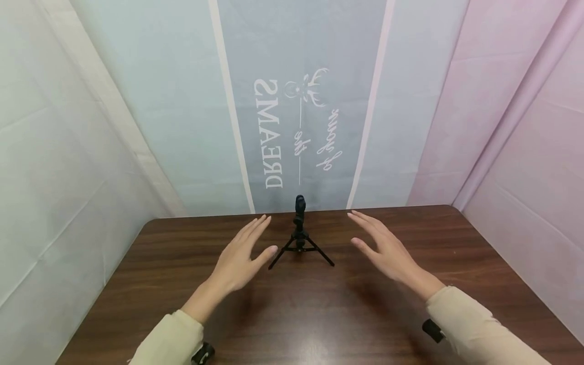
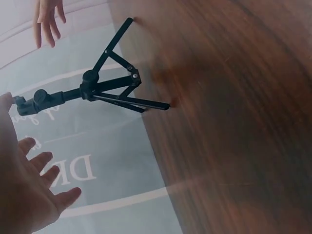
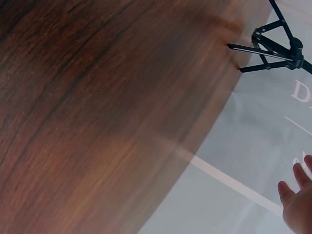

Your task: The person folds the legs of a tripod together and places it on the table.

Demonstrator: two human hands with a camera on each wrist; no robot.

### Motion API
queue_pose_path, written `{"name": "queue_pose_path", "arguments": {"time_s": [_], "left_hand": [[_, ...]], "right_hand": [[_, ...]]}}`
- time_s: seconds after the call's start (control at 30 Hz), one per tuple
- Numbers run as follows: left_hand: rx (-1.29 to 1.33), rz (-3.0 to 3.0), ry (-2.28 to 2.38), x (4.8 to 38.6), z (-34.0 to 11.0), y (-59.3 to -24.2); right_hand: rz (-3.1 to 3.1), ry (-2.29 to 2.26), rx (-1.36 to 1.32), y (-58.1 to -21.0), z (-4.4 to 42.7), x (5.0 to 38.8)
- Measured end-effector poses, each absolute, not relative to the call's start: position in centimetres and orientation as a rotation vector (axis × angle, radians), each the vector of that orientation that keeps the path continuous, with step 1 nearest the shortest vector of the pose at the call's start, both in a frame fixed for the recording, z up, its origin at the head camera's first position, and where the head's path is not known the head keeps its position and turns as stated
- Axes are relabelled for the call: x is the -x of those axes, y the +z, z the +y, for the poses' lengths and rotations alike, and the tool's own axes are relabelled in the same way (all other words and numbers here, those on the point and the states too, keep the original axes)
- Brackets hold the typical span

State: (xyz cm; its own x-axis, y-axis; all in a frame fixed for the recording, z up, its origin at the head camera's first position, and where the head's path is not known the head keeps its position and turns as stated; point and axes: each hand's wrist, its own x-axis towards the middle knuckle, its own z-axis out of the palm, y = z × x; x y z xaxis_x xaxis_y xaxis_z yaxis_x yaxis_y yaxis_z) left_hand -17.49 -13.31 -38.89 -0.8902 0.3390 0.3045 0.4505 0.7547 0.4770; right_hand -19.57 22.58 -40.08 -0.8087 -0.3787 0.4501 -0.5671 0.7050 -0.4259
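Observation:
A small black tripod (image 1: 299, 238) stands upright on the wooden table with its legs spread, near the back edge. To its left, my left hand (image 1: 239, 258) hovers above the table, fingers extended and thumb apart. My right hand (image 1: 388, 253) is held likewise on the other side, a bit farther from the tripod. Neither hand touches it. In the left wrist view the tripod (image 2: 90, 87) shows its legs and upper joint, beside part of my left hand (image 2: 29, 180). The right wrist view has only the tripod's lower part (image 3: 273, 48) and a few fingertips of my right hand (image 3: 300, 200).
The dark brown wooden table (image 1: 296, 314) reaches back to a hanging grey-blue cloth (image 1: 301, 40) with mirrored lettering. Pale fabric walls (image 1: 59, 167) rise at both sides. A black strap piece (image 1: 432, 330) sits at the right wrist, another (image 1: 203, 353) at the left.

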Motion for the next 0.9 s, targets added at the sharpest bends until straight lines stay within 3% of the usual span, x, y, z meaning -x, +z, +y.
{"name": "queue_pose_path", "arguments": {"time_s": [0.9], "left_hand": [[0.690, -2.713, -1.284, 21.8, -11.6, -36.7]], "right_hand": [[-2.737, 1.076, -0.843, -41.4, 21.3, 21.5]]}}
